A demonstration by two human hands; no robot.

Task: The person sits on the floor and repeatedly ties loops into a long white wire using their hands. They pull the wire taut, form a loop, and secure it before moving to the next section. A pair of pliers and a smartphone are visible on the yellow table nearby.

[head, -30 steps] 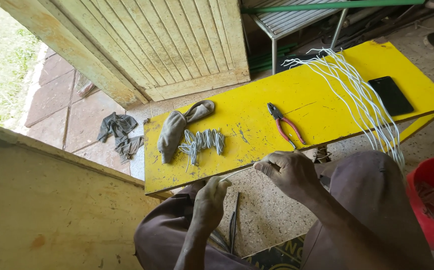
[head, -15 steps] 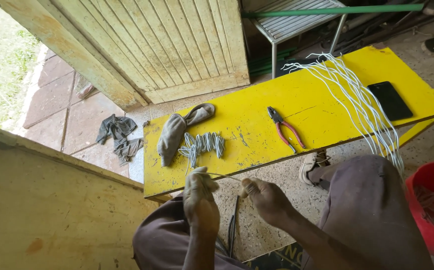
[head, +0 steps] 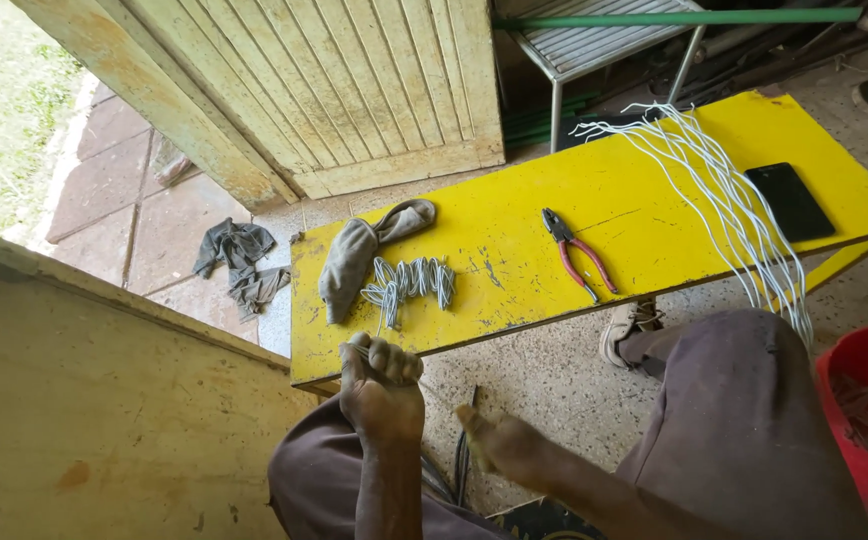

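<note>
left hand (head: 382,385) grip fisted on thin wire by yellow bench (head: 514,250), right hand (head: 509,450) blurred, unclear.

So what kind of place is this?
Likely a makeshift home workshop by an open doorway: a yellow bench holds pliers and cut white wires, beside a worn wooden door.

Bright, even daylight enters from the overexposed doorway at upper left; the right hand (head: 509,450) appears motion-blurred; edges bow slightly.

black phone screen (head: 790,201), apparently dark, on yellow bench (head: 514,220)
</note>
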